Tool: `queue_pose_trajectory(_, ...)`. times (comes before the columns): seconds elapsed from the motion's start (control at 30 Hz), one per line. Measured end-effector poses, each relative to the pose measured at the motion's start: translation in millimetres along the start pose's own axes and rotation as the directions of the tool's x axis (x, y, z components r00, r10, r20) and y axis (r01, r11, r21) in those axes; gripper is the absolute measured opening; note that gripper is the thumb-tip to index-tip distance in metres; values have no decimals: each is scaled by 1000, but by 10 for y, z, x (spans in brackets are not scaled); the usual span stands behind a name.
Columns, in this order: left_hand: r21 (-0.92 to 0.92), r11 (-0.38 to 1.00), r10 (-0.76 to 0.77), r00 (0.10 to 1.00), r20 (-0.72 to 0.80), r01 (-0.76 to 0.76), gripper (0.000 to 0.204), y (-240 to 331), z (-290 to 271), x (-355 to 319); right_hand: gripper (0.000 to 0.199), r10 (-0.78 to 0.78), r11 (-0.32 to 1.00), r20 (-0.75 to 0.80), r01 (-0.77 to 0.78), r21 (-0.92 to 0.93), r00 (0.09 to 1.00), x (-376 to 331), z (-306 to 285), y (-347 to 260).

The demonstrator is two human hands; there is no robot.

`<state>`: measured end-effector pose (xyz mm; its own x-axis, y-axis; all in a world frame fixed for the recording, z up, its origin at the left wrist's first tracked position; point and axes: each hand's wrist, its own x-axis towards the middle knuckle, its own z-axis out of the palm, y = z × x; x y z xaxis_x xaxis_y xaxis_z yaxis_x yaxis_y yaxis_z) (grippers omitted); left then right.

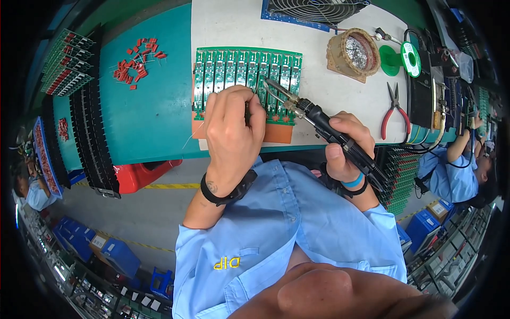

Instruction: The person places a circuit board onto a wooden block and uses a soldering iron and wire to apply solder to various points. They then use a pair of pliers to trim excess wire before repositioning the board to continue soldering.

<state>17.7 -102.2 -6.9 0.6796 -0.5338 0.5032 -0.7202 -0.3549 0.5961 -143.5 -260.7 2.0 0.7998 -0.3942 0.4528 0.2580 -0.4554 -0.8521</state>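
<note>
Left on the teal-and-white surface (154, 122): one scattered pile of small red rectangular components with wire leads (139, 68), too many to count; then one green panel of roughly ten narrow circuit boards (219, 70), left hand (231, 125) over its near half, fingers closed on one thin silvery wire (192, 135). Right hand (348, 142) grips one black-handled two-pronged metal-tipped tool (325, 124), prongs over the panel, contact unclear. Further right: one brown round pot (337, 53), one green-flanged spool (410, 59), one pair of red-handled pliers (394, 110).
</note>
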Motion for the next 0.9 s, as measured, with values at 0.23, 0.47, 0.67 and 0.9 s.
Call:
queue_pose_trajectory(0.23, 15, 1000, 5, 1000, -2, -5, 19, -12, 35, 15, 41, 2, 1000, 13, -2, -14, 1000, 40, 43, 34)
queue_pose_trajectory(0.47, 6, 1000, -11, 1000, -2, 11, 18, -33, 58, 26, 40, 2, 1000, 28, -1, -22, 1000, 64, 55, 66)
queue_pose_trajectory(0.67, 3, 1000, -7, 1000, -16, 7, 18, -42, 65, 44, 40, 26, 999, 35, -25, -19, 999, 67, 70, 81)
queue_pose_trajectory(0.9, 8, 1000, -28, 1000, 7, 28, 18, -41, 62, 97, 39, 32, 999, 34, -31, -17, 999, 78, 73, 83)
